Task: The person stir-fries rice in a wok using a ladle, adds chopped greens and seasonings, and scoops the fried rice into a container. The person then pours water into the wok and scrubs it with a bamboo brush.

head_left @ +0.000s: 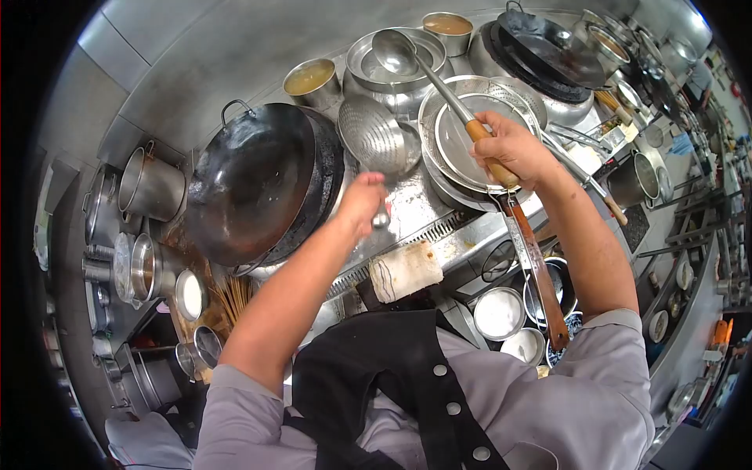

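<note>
My right hand is closed round the wooden handle of a steel ladle, its bowl up at the far left of the grip. My left hand, slightly blurred, is closed on what appears to be the metal handle of a perforated skimmer; a metal handle end shows below the fist. Left of it, a big dark wok sits tilted on the stove. Under my right hand, a round mesh strainer rests over a pot, its long wooden handle pointing toward me.
Behind stand a pot of yellowish liquid, a wide steel pot and a pot of brown liquid. A second wok is at the back right. A folded cloth lies on the front edge. Bowls sit below.
</note>
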Available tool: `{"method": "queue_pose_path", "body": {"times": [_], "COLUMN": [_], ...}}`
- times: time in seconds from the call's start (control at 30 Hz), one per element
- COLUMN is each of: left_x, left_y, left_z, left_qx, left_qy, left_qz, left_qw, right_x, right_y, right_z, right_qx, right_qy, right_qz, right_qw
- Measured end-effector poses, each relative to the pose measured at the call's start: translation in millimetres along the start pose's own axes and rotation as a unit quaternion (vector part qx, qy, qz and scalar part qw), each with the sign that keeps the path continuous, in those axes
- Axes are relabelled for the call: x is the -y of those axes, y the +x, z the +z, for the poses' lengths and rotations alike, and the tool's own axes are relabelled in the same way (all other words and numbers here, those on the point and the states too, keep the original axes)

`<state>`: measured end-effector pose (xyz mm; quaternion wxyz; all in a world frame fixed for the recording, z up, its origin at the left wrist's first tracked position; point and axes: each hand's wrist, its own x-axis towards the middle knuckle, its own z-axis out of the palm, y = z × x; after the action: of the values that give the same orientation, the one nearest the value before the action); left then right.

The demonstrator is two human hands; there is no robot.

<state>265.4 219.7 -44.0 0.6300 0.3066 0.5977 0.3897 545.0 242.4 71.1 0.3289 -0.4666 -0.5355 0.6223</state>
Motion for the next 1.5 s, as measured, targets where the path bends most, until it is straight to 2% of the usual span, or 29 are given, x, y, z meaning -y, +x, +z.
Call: {"method": "queue_pose_path", "body": {"times": [0.1, 0.17, 0.23, 0.3, 0.37, 0.43, 0.5, 0.53, 0.57, 0.6, 0.63, 0.73, 0.77, 0.83, 0.9, 0.97, 1.03, 1.1, 1.13, 1.17, 1.23, 1.27, 1.37, 1.43, 1.5], "left_x": [30, 53, 52, 50, 43, 36, 38, 38, 38, 36, 35, 34, 34, 38, 32, 19, 15, 3, 1, -1, -26, -37, -47, -42, -27], "left_y": [-55, -85, -119, -138, -147, -153, -156, -158, -161, -164, -166, -165, -161, -144, -119, -91, -57, -41, -30, -19, -27, -33, -34, -40, -38], "left_z": [-8, -20, -24, -32, -39, -44, -48, -49, -50, -50, -50, -51, -50, -47, -43, -34, -31, -24, -26, -29, -23, -18, -9, -1, 0], "left_qx": [0.004, 0.031, 0.028, 0.067, 0.066, 0.072, 0.078, 0.089, 0.085, 0.063, 0.042, 0.020, 0.020, 0.001, -0.024, -0.058, -0.078, -0.108, -0.121, -0.135, -0.114, -0.112, -0.086, -0.074, -0.027], "left_qy": [0.002, -0.003, -0.024, -0.046, -0.087, -0.158, -0.173, -0.183, -0.187, -0.216, -0.244, -0.191, -0.192, -0.128, -0.088, -0.060, 0.003, 0.049, 0.076, 0.104, 0.049, 0.040, -0.028, -0.055, -0.147], "left_qz": [-0.084, -0.104, -0.125, -0.166, -0.161, -0.172, -0.167, -0.165, -0.163, -0.152, -0.140, -0.099, -0.099, -0.029, 0.009, 0.043, 0.128, 0.167, 0.190, 0.212, 0.193, 0.193, 0.175, 0.156, 0.113], "left_qw": [0.996, 0.994, 0.992, 0.983, 0.981, 0.970, 0.968, 0.965, 0.965, 0.963, 0.959, 0.976, 0.976, 0.991, 0.996, 0.996, 0.989, 0.979, 0.971, 0.962, 0.973, 0.974, 0.980, 0.983, 0.982], "right_x": [3, 10, 1, -5, -5, 0, -16, -17, -19, -17, -20, -30, -32, -27, -21, -9, -2, 6, 12, 17, 24, 29, 36, 41, 43], "right_y": [12, 24, 56, 89, 117, 142, 180, 189, 197, 197, 194, 173, 163, 133, 103, 73, 48, 22, 8, -4, -24, -31, -41, -42, -37], "right_z": [-7, -7, -11, -10, -9, -10, -10, -7, -6, -4, -3, -4, -6, -12, -18, -25, -38, -48, -48, -48, -48, -47, -52, -46, -38], "right_qx": [-0.009, -0.016, -0.016, -0.069, -0.058, 0.022, 0.028, 0.042, 0.053, 0.077, 0.081, 0.191, 0.190, 0.217, 0.229, 0.228, 0.209, 0.214, 0.160, 0.156, 0.098, 0.079, 0.092, 0.066, 0.009], "right_qy": [-0.019, -0.028, -0.036, -0.103, -0.134, -0.054, -0.016, 0.176, 0.362, 0.450, 0.448, 0.559, 0.558, 0.601, 0.603, 0.549, 0.531, 0.440, 0.387, 0.389, 0.204, 0.163, 0.095, 0.070, -0.043], "right_qz": [-0.004, 0.026, 0.023, 0.006, 0.000, 0.071, 0.079, 0.097, 0.112, 0.107, 0.108, 0.057, 0.057, 0.071, 0.066, 0.062, 0.072, 0.099, 0.112, 0.112, 0.093, 0.089, 0.067, 0.067, 0.012], "right_qw": [1.000, 0.999, 0.999, 0.992, 0.989, 0.996, 0.996, 0.979, 0.924, 0.883, 0.884, 0.805, 0.806, 0.766, 0.761, 0.802, 0.818, 0.867, 0.901, 0.901, 0.970, 0.979, 0.989, 0.993, 0.999]}}
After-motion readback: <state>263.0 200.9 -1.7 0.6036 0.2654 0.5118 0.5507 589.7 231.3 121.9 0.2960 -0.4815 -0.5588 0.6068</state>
